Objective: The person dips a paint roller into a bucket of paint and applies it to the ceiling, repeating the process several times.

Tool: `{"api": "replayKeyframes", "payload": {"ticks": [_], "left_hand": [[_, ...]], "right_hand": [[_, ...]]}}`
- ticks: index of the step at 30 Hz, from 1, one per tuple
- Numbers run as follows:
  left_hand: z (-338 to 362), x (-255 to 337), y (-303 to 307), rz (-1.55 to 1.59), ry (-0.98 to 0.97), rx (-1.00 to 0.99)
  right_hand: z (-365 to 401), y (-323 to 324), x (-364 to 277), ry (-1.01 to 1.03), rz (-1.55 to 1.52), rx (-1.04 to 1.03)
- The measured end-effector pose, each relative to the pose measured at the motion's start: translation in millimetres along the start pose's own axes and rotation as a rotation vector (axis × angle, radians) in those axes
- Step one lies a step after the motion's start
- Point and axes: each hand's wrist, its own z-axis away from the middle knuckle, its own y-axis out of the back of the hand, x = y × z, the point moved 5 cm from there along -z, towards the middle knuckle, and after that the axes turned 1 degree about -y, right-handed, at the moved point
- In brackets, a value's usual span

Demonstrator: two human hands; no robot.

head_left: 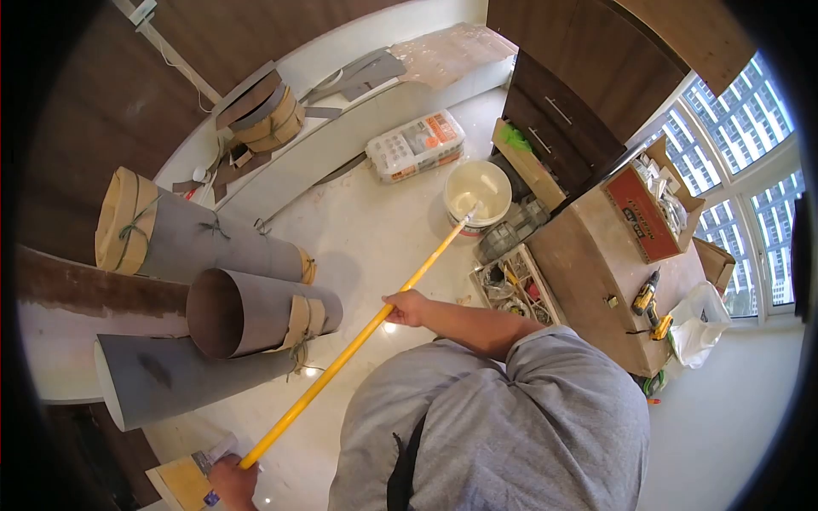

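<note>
biggest first: the big tied grey roll (pixel 217 237) lies off to the left, with the open-ended roll (pixel 294 307) just beside it, and here's the first worry. a wide swing of the pole could knock that nearer roll, because it sits close to the shaft's left side.

on to the white bucket (pixel 474 179), upright on the floor near the cabinet, and this one looks touchy! the pole's far end crosses its near rim, so a hard sideways push could drag or tip it; the long shaft would be the cause, working as a lever. splashing is a risk too, though what the bucket holds is hard to read.

now the yellow pole (pixel 332 366) itself, slanting across the floor between the rolls and the bucket. its long axis runs from the near left up to the far right, and the pale far end points into the bucket's mouth.

and the hands, well apart! the right hand (pixel 406 307) is wrapped round the shaft partway along; the left hand (pixel 232 479) is closed at the near end. beside it, a flat yellow piece (pixel 181 483) could snag; whether the fingers hold that too, i can't tell.
</note>
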Motion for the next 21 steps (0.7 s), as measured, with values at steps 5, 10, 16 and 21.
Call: {"api": "replayKeyframes", "payload": {"ticks": [5, 10, 16, 21], "left_hand": [[21.7, -38.6, -18.9, 0.016, -0.014, -0.019], [24.7, -12.1, -25.8, 0.05, -0.018, -0.013], [47.2, -21.1, 2.9, -0.073, 0.13, -0.265], [49.7, -23.4, -42.5, 0.093, 0.088, -0.024]], "right_hand": [[14.8, -9.5, 17.4, -0.056, 0.0, -0.039], [8.4, 5.1, 15.2, -0.033, 0.014, 0.022], [25.9, -13.0, 37.9, -0.074, 0.099, -0.09], [14.8, 6.0, 31.8, -0.06, 0.088, 0.004]]}}
